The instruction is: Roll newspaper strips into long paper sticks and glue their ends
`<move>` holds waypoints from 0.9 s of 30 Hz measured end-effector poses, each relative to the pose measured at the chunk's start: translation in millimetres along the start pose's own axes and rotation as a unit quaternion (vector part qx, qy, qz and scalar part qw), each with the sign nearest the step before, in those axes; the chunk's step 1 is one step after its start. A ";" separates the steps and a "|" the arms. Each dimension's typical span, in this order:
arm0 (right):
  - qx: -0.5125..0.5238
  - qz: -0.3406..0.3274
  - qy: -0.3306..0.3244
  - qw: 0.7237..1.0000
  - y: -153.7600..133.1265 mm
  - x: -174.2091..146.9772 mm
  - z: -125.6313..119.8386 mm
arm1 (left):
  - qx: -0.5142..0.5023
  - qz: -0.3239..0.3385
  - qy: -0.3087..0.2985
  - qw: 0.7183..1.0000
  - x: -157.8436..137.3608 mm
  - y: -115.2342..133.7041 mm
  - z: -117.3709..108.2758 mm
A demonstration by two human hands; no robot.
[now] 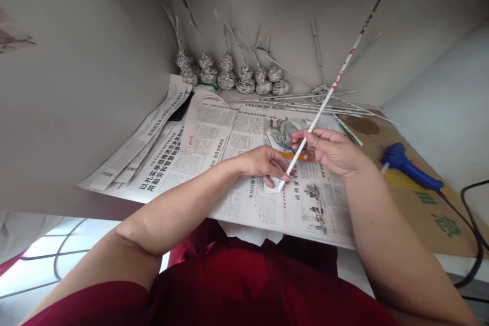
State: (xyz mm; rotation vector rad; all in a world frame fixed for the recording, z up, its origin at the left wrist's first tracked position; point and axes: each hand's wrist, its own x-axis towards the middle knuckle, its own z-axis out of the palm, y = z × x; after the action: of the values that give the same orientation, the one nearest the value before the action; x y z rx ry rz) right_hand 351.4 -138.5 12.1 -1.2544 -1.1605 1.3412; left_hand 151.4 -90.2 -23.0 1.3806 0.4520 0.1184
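Observation:
A long thin rolled newspaper tube (331, 90) slants up to the right, white low down, with red and black print toward its tip. Around its lower end, my left hand (265, 165) is closed in a pinch, and a small white paper flap shows just there. Higher up the tube, my right hand (336, 152) grips it lightly between thumb and fingers, the other fingers loosely bent. Beneath both hands lie newspaper sheets (237, 132) covering the table. Behind the right fingertips, a grey-green lumpy thing (284, 132) sits partly hidden.
Several woven paper gourds (226, 72) with upright stems stand along the back wall. Loose paper tubes (282, 106) lie in front of them. A blue hot glue gun (410, 168) with a black cord rests on cardboard (405, 219) at right. Cut newspaper strips (133, 147) are stacked at left.

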 end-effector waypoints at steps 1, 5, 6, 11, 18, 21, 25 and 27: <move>-0.001 -0.005 0.022 1.000 -0.1 0.4 -0.3 | -0.001 -0.002 -0.003 1.000 0.0 -0.3 -0.2; 0.002 -0.027 0.115 0.993 3.5 6.0 -0.1 | 0.005 -0.011 0.000 1.000 -0.8 0.6 -0.4; 0.002 -0.030 0.119 0.992 4.4 7.3 0.0 | 0.007 -0.010 0.002 1.000 -1.3 1.7 -0.5; 0.007 -0.056 0.144 0.988 4.5 9.7 -1.1 | 0.034 0.027 0.024 0.999 -3.8 8.6 -4.2; 0.021 -0.080 0.209 0.974 4.4 13.0 -1.2 | 0.053 0.123 0.138 0.981 -4.0 9.8 -22.4; 0.032 -0.080 0.218 0.972 5.2 13.9 0.0 | 0.083 0.151 0.164 0.971 -4.7 10.0 -28.6; 0.056 -0.072 0.200 0.975 6.4 14.2 1.8 | 0.150 0.167 0.182 0.957 -4.8 9.8 -32.1; 0.066 -0.064 0.188 0.978 7.3 13.9 2.8 | 0.199 0.172 0.209 0.942 -4.0 8.7 -32.7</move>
State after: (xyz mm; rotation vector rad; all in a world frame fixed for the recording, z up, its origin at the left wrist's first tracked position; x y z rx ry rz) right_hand 347.8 -125.7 3.3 -1.2475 -0.8565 1.0138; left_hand 137.1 -59.8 -17.5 1.8345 0.6040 0.6472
